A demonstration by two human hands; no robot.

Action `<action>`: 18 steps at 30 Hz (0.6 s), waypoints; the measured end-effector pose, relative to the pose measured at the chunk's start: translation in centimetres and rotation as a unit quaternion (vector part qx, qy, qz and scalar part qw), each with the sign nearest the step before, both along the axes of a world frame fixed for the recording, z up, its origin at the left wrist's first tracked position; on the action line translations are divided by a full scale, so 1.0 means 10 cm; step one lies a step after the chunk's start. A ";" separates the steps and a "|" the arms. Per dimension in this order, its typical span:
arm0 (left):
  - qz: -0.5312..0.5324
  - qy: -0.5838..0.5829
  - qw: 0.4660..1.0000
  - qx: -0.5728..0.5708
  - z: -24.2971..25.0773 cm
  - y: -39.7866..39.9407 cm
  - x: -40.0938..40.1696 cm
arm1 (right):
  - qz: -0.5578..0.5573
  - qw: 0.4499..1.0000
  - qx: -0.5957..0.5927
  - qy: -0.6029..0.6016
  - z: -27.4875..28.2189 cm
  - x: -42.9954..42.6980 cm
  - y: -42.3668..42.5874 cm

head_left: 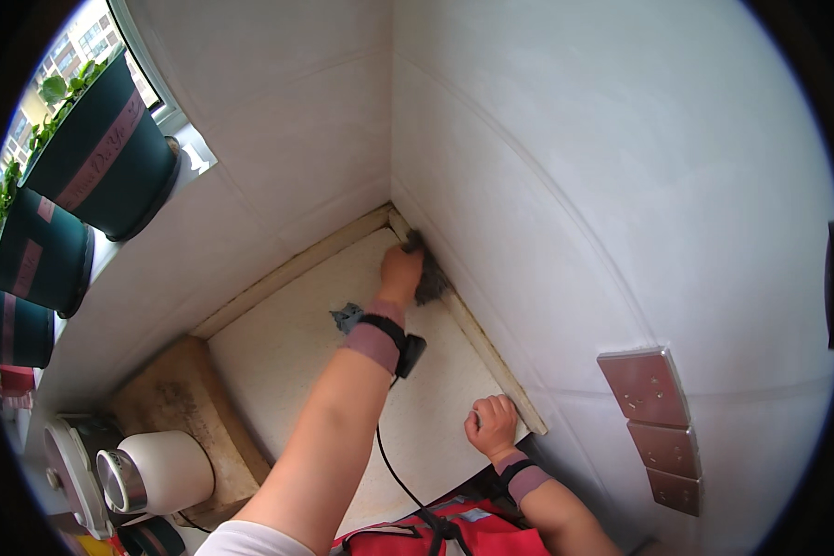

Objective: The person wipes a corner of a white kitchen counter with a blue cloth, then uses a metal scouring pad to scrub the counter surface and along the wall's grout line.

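Observation:
My left hand (401, 271) reaches to the far corner of a pale countertop (285, 368), its fingers closed on a dark grey cloth (431, 278) that lies against the raised edge strip (483, 347) along the right wall. The cloth looks slightly blurred. A crumpled blue-grey scrap (348, 317) lies on the countertop just left of my left wrist. Near the front right end of the strip, my right hand (493, 424) rests with curled fingers; whether it holds anything is not plain. Both wrists wear black straps, and a black cable hangs from the left one.
At the lower left, a wooden block (201, 410) stands beside a white jar with a metal lid (174, 469) and a lidded pot (76, 472). Green planters (111, 153) line the window sill at the upper left. Reddish wall sockets (646, 386) are on the right wall.

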State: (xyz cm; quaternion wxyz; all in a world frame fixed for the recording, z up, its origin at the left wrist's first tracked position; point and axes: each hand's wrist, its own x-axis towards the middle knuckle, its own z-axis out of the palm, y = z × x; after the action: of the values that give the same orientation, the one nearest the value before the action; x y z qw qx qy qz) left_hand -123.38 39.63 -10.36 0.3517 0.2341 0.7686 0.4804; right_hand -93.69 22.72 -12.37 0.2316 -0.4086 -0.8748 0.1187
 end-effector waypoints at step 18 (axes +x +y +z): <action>0.048 0.221 0.974 0.026 -0.25 0.18 -0.78 | 0.022 1.000 -0.012 0.016 -0.01 -0.12 -0.03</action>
State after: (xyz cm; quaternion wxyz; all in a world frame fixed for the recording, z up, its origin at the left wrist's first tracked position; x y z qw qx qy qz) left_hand -131.21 41.40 -12.85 0.1434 0.3065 0.8248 0.4530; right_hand -94.91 22.38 -12.48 0.2380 -0.3898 -0.8784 0.1411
